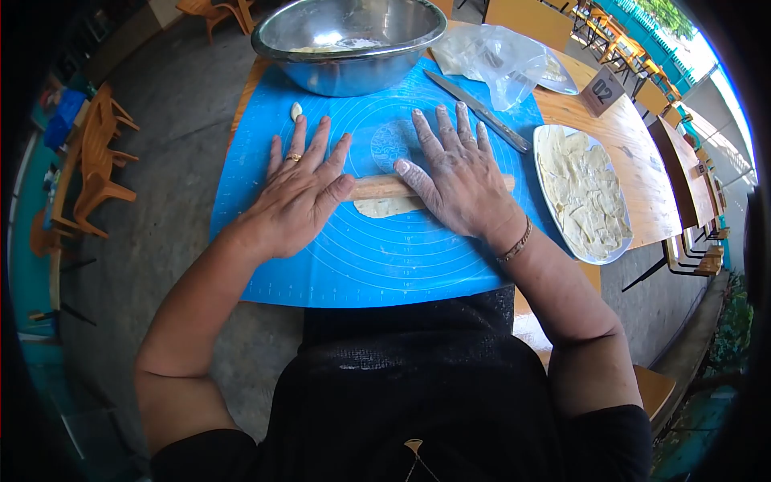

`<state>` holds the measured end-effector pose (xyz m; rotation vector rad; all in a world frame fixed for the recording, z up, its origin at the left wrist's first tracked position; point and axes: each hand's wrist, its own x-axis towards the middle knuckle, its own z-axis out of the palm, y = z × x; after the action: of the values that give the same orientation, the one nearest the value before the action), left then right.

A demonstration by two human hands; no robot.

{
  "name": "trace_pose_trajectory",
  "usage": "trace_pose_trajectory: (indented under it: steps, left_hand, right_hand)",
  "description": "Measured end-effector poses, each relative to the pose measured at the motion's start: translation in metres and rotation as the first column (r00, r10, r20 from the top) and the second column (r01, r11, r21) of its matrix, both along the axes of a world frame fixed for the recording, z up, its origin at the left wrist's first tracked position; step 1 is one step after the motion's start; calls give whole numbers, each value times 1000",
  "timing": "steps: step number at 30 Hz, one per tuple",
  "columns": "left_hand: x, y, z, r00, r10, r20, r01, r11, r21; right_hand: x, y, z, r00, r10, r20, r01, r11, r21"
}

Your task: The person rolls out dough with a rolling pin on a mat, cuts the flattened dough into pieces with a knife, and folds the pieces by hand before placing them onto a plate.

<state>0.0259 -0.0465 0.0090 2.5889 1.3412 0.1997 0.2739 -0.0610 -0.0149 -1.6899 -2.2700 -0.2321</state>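
Observation:
A wooden rolling pin (376,188) lies crosswise on the blue mat (361,269), over a thin flattened piece of dough (387,208). My left hand (301,189) rests flat at the pin's left end, fingers stretched out. Palm down over the right part of the pin is my right hand (462,173), dusted with flour, its fingers spread. Both hands press on the pin without wrapping round it. A small lump of dough (296,110) sits just beyond my left fingertips.
At the mat's far edge stands a large metal bowl (345,74) with something pale inside. A knife (482,112) lies at the right, beside a plate (543,173) of flat dough pieces. Behind are a plastic bag (506,68) and a sign (602,91) reading 02.

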Motion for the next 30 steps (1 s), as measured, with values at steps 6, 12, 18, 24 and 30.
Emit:
trace_pose_trajectory:
  steps: [6,12,18,24,30]
  left_hand:
    - [-7,-10,-5,998,-66,-24,69,992,110]
    - [-8,-20,-4,994,-101,-49,107,986,131]
    - [-12,-33,-7,987,-128,-94,142,976,165]
    - [-14,-50,-9,988,-129,-85,143,973,181]
    - [-13,-48,-9,995,-102,-19,104,974,200]
  right_hand:
    - [-1,-17,0,998,61,-31,-59,996,63]
    - [-2,-28,4,993,103,-51,-100,993,60]
    - [-5,-47,7,993,117,-19,-117,993,36]
    - [-5,-58,3,983,174,-55,-169,982,83]
    - [-4,-58,1,982,183,-39,-178,979,104]
